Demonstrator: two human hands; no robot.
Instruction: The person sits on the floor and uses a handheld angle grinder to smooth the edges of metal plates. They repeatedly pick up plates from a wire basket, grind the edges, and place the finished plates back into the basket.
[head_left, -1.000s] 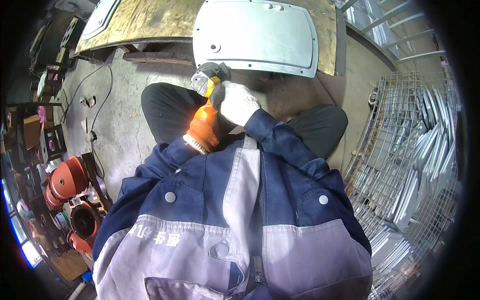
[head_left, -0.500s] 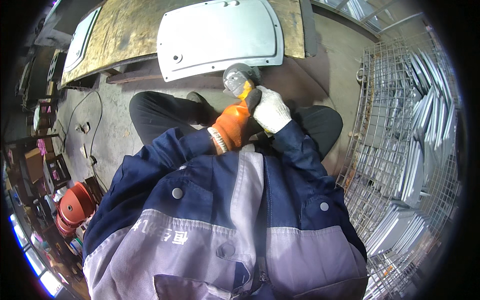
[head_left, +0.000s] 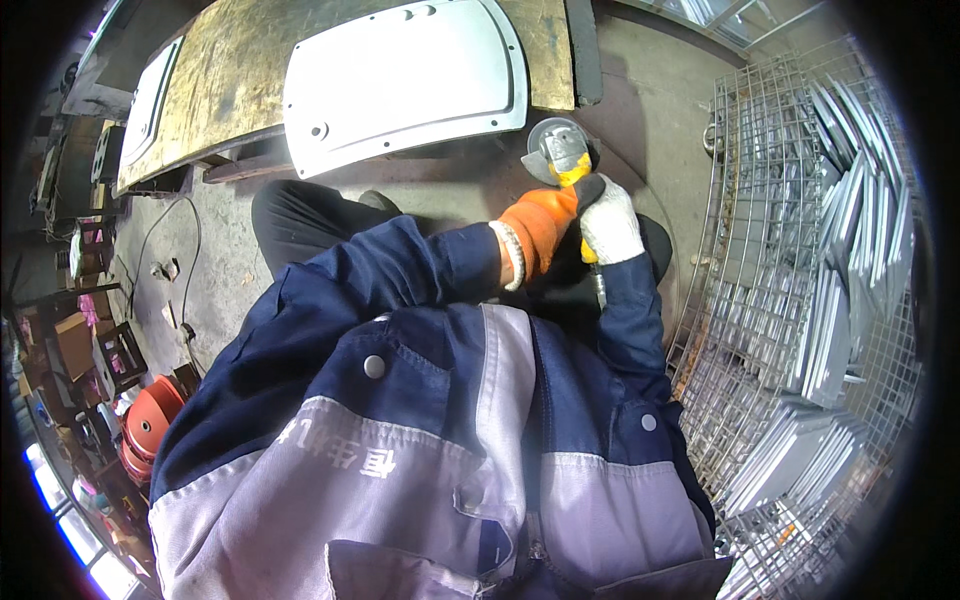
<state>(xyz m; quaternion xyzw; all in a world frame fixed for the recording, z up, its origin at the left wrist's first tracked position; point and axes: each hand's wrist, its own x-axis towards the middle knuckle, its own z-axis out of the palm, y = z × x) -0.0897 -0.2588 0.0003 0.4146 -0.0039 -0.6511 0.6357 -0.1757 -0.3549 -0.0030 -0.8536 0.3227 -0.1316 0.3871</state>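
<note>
An angle grinder (head_left: pixel 567 170) with a yellow body, a round disc and a guard is held in both hands, just off the near right corner of a pale metal panel (head_left: pixel 400 85). My left hand (head_left: pixel 540 222), in an orange glove with dark fingertips, is closed around its front part. Behind it my right hand (head_left: pixel 612 222), in a white knit glove, wraps the body. The panel has small holes along its rim and lies on a wooden bench top (head_left: pixel 230 75), jutting over the near edge. The disc is apart from the panel.
A wire mesh cage (head_left: pixel 745 270) with stacked grey metal plates (head_left: pixel 840 250) stands to the right. Another pale panel (head_left: pixel 152 100) lies at the bench's left end. A black cable (head_left: pixel 198 235) runs over the floor at left, near red bowl-shaped containers (head_left: pixel 150 420).
Both hands and the angle grinder have moved right, away from the panel's near edge to beyond its corner. The panel and bench sit further left in view.
</note>
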